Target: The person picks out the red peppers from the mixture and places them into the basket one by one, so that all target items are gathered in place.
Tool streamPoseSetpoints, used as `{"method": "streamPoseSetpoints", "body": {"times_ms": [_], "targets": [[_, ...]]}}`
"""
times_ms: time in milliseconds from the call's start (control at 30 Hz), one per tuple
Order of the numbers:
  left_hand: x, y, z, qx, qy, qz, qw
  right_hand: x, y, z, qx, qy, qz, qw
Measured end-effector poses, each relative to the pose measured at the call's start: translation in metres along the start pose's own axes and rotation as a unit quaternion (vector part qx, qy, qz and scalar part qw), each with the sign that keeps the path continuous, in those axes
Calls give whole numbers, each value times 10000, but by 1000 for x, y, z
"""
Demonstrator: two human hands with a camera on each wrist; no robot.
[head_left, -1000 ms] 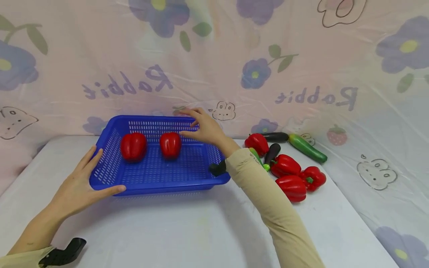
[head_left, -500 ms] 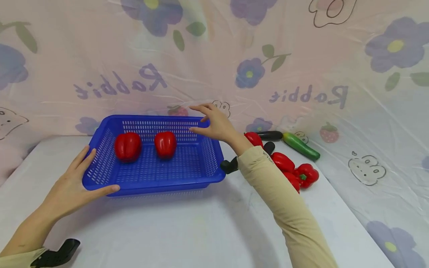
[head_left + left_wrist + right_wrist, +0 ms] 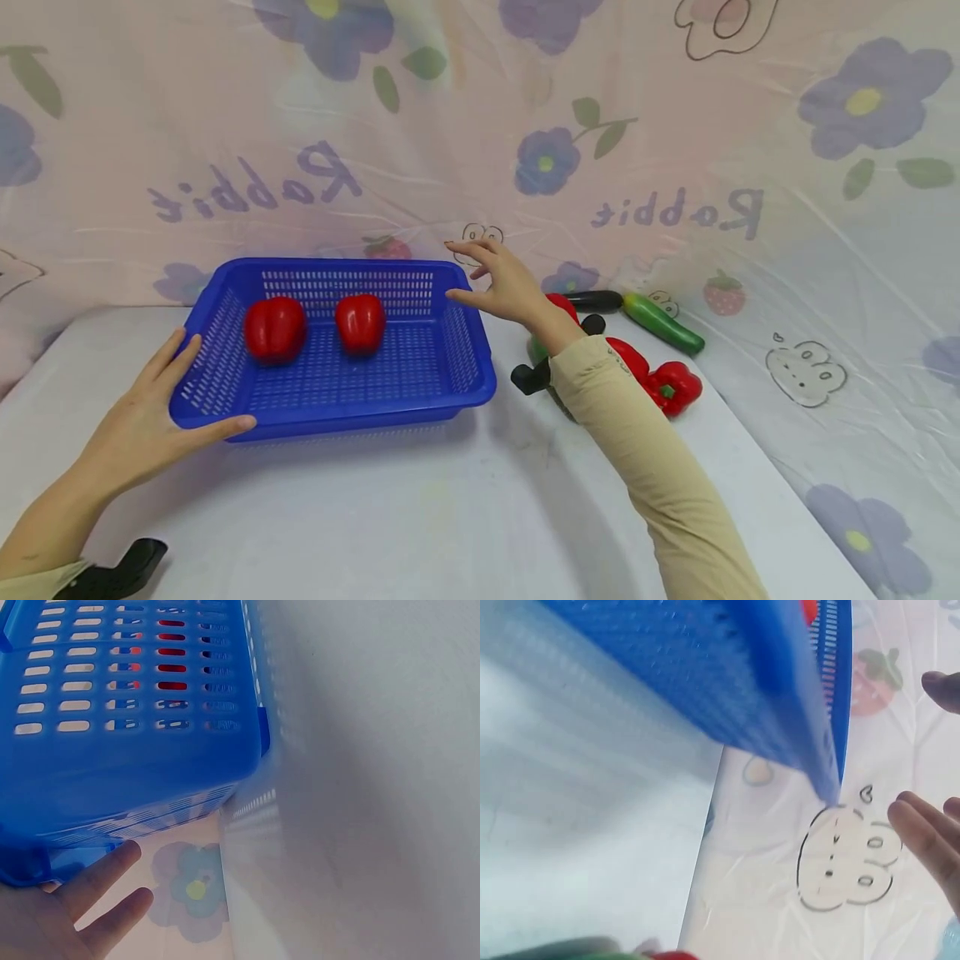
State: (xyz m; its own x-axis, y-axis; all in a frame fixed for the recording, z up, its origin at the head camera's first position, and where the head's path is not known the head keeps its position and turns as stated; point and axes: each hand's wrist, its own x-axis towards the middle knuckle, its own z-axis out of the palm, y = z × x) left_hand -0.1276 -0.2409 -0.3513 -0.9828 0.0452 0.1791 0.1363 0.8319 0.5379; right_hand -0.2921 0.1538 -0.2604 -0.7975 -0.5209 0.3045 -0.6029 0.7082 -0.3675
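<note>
Two red bell peppers, a left one [image 3: 275, 330] and a right one [image 3: 361, 323], rest inside a blue plastic basket [image 3: 352, 408] with slotted walls. My left hand [image 3: 142, 417] is at the basket's left end, fingers straight along the side and thumb stretched to the front rim; firm contact cannot be told. In the left wrist view, two fingertips [image 3: 124, 862] show beside the blue wall [image 3: 127, 765]. Above the basket's right back corner, my right hand [image 3: 504, 282] hovers with fingers spread and nothing between them. The right wrist view shows its fingers [image 3: 930, 840] apart from the rim.
To the right lie more red bell peppers [image 3: 673, 388], a dark eggplant [image 3: 596, 301] and a green zucchini-like vegetable [image 3: 663, 323], partly hidden by my right forearm. A patterned curtain [image 3: 420, 167] stands behind the white table [image 3: 420, 517].
My right hand has drawn away from the right pepper, rightward to the basket's corner. The head view has turned slightly right. My left hand keeps its place at the basket's left end.
</note>
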Motion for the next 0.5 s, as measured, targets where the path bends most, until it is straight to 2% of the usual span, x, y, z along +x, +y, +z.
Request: {"method": "streamPoseSetpoints", "body": {"times_ms": [500], "targets": [[1, -2, 3, 140, -41, -92, 9999, -31, 35, -10, -108, 116, 595, 9981]]}}
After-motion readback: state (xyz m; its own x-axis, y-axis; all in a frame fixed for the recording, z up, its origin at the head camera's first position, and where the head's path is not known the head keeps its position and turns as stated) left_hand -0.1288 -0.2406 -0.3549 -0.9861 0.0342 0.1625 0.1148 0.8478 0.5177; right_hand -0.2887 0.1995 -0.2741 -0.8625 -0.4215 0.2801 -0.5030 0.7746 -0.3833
